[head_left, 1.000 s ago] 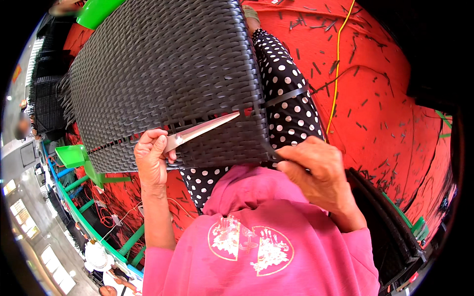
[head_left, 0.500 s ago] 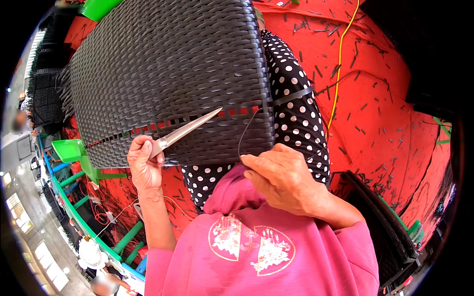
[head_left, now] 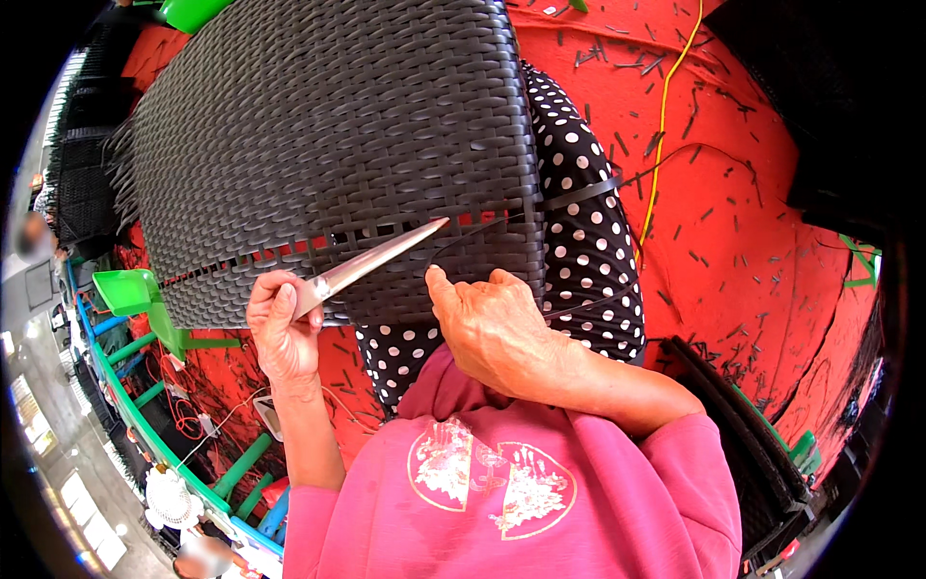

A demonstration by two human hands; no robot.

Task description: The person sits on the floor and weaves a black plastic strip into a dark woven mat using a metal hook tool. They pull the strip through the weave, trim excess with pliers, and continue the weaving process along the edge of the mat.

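A panel of dark wicker weave (head_left: 338,125) lies across my lap, with a row of gaps (head_left: 289,249) running across its near part. My left hand (head_left: 285,323) is closed around the base of a long, tapered metal blade (head_left: 371,259), whose tip lies over the gaps. My right hand (head_left: 492,333) pinches a thin black plastic strand (head_left: 463,239) near the panel's front edge. From the fingers the strand curves up to the right end of the gaps. A loose length trails out right of the hand, over my polka-dot trousers (head_left: 569,145).
Red sheeting (head_left: 714,251) covers the floor, scattered with short black offcuts. A yellow cord (head_left: 662,125) runs along it at right. Green plastic seats (head_left: 125,291) and green-blue rails (head_left: 145,425) stand at left. Dark woven pieces (head_left: 743,444) lean at lower right.
My right hand has moved left and slightly up, toward the blade, drawing the strand with it. The left hand and blade have barely shifted.
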